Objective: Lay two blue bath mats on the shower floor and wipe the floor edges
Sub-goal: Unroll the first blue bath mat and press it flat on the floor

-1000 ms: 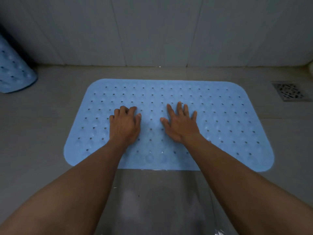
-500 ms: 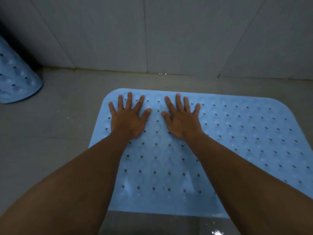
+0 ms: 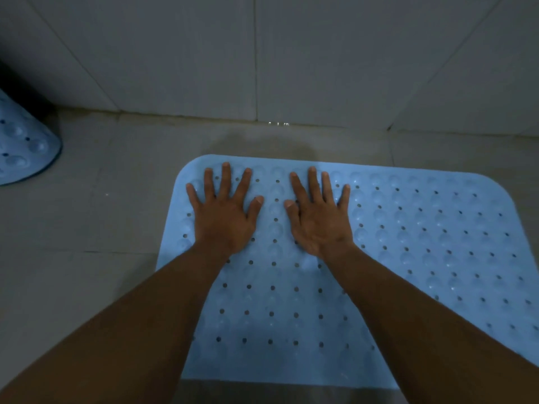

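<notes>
A blue bath mat lies flat on the shower floor, its far edge running a little short of the wall, its rounded far-left corner in plain sight and its right side passing out of the frame. Its surface is dotted with rows of small round holes and low bumps. Both hands rest palm-down on the far-left part of the mat, side by side and near each other but apart. The left hand sits by the mat's left edge with its fingers spread wide and flat, grasping nothing; the right hand lies just to its right, fingers likewise splayed and pressed to the mat, holding nothing. Both bare forearms reach in from the bottom of the frame. A damp, darker patch shows on the floor just beyond the mat's far edge, and a few bright droplets glint at the joint between floor and wall. The tiled wall rises behind, pale grey with thin grout lines. Far left, well apart from the laid mat, a second blue mat with the same bumps and holes stands curved at the frame's edge, its lower rim on the floor beside a dark corner. Along the mat's near edge a strip of shiny surface shows.
</notes>
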A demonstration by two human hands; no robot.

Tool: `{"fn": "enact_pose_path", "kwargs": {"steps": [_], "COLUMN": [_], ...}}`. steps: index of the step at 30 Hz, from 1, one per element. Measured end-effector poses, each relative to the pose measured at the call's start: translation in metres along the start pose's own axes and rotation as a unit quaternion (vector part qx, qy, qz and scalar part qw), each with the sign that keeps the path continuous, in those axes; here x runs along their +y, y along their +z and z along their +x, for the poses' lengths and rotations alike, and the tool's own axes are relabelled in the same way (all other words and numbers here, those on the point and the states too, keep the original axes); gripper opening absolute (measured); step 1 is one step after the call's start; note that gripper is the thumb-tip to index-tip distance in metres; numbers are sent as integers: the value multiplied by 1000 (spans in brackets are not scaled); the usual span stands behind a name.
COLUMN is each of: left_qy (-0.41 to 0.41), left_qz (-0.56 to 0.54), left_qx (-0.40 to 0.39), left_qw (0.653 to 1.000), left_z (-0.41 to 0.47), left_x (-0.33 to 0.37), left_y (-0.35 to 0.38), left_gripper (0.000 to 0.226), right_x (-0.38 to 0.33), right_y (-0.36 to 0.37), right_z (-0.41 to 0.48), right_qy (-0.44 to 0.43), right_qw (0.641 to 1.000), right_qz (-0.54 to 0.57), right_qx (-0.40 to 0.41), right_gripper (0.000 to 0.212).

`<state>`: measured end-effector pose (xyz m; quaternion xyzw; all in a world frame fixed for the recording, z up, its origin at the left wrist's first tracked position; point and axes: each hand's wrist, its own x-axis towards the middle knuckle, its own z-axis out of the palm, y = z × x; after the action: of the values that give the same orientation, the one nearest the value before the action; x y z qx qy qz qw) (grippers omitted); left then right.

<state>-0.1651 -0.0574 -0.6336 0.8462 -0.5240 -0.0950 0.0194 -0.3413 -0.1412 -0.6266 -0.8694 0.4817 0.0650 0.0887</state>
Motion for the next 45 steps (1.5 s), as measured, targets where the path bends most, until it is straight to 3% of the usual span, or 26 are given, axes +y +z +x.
{"fn": "enact_pose_path", "kwargs": {"steps": [3,11,14,18,23,29,36,45], "left_qy": [-4,-13,-56,-37,33,75,52,41], "left_qz": [5,22,24,62,-7,-34,-2,24], "left_qx": [19,-18,-68,-16,-1,-28,-4,-20], "left_qw": [1000,1000,996,997,999,996,999,999], "left_z": [-2,2,3,-13,-27,-25,-27,-26], "left_x": [-2,1,14,61,151,241,247,251], "left_y": [1,-2,-11,-15,3,26,38,34], "left_gripper": [65,68,66,61,59,59,63,60], "right_x": [-1,5,15,52,134,228,237,240], "right_y": [1,-2,-15,-35,-37,-22,-8,-7], "right_z": [-1,1,6,-9,-40,-60,-64,-61], "right_qy": [-2,-17,-33,-86,-34,88,75,67], "right_qw": [1000,999,991,975,990,995,996,997], "right_qz": [-2,35,112,189,137,47,41,29], "right_qx": [5,-6,-63,-74,15,-20,32,39], "right_gripper": [61,59,58,60,60,64,59,57]}}
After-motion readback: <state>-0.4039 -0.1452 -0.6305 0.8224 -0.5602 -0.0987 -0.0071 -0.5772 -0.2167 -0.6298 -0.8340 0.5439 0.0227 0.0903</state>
